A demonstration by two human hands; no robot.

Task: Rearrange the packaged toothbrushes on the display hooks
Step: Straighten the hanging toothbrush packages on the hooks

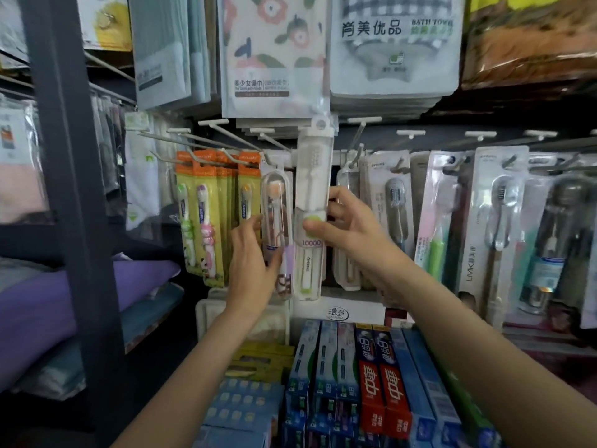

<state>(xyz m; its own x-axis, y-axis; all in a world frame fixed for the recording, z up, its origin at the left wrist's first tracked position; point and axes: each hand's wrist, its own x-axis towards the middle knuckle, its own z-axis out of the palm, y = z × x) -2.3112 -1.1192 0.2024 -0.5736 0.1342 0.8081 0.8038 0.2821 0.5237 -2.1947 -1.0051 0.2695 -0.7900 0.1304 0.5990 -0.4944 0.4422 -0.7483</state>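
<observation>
A shop's hook wall [355, 147] faces us. Our right hand [349, 227] pinches the white toothbrush pack [311, 221], raised to find a hook. Our left hand [255, 253], fingers loosely spread, steadies the neighbouring clear-cased pack [274, 202] aside for room.

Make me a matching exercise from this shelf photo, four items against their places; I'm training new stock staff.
Items:
1. white toothbrush pack
2. orange-carded kids' toothbrushes
3. red toothpaste boxes
4. bath towel pack

Places:
A. hanging above the toothbrush hooks
B. pinched in the right hand
C. lying on the shelf below the hooks
D. on hooks left of the left hand

Pairs: 1-B, 2-D, 3-C, 4-A
</observation>
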